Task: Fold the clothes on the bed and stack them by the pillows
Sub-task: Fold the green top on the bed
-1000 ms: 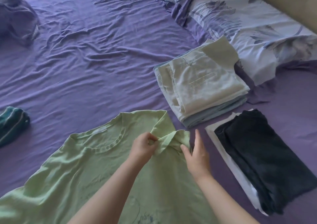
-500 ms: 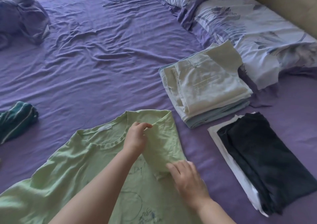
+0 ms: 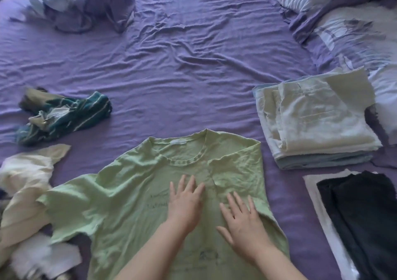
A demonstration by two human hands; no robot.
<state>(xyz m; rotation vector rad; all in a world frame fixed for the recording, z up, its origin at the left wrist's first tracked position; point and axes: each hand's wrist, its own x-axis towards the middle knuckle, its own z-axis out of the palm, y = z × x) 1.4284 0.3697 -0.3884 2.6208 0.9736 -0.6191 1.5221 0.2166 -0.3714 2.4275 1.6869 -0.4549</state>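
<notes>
A bedroom in a home: a wide bed (image 3: 182, 65) under a creased purple sheet fills the view, with floral-print pillows (image 3: 352, 30) at its far right corner (their covers in matching purple) and folded clothes (image 3: 318, 120) stacked just beside them near the right edge.

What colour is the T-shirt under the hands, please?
Light green T-shirt, clearest in the head view.
</notes>
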